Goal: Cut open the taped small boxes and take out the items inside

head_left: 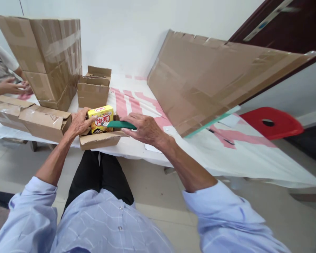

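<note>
A small yellow packet [101,119] with red print stands in a small open cardboard box [98,140] at the table's near edge. My left hand [79,121] grips the packet's left side, fingers wrapped round it. My right hand [144,128] holds a flat green piece [121,124] that lies across the packet's right side, over the box.
Several more cardboard boxes stand on the white and pink table cover [226,151]: a tall taped stack [52,59], a flat box [34,121], an open one [93,92]. A big flattened carton [208,80] leans on the wall. Another person's hands [13,86] work at far left. A red stool [272,123] stands right.
</note>
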{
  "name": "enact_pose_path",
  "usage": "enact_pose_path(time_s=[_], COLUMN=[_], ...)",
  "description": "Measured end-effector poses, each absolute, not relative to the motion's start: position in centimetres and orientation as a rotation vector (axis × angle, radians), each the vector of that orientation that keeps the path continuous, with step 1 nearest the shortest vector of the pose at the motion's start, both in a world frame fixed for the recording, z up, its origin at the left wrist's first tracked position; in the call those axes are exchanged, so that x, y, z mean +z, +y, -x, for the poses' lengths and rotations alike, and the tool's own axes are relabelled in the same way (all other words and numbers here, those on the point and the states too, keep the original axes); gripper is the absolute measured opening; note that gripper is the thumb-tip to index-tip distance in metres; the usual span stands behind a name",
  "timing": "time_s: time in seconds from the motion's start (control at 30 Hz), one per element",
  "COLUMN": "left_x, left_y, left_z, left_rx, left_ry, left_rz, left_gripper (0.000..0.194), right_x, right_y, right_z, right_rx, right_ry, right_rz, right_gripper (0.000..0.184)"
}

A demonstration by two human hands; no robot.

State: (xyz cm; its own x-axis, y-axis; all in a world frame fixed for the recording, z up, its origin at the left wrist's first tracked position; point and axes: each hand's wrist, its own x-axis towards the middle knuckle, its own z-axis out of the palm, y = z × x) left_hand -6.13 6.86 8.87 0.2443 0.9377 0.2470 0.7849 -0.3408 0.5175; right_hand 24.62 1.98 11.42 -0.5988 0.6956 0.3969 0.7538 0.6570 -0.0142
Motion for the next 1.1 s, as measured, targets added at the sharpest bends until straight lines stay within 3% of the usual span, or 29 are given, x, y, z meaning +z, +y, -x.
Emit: enact_pose_path(time_s=[1.1], left_x=[8.8], left_y=[6.2], left_z=[4.9], left_rx=[0.652], left_ry=[1.517], left_rz=[-2.392], left_gripper=[0.046], right_x=[11.6], right_y=[0.5], right_z=[-21.8], right_rx=[-0.381], right_ry=[-2.574], right_rz=[1.231], right_gripper=[0.019])
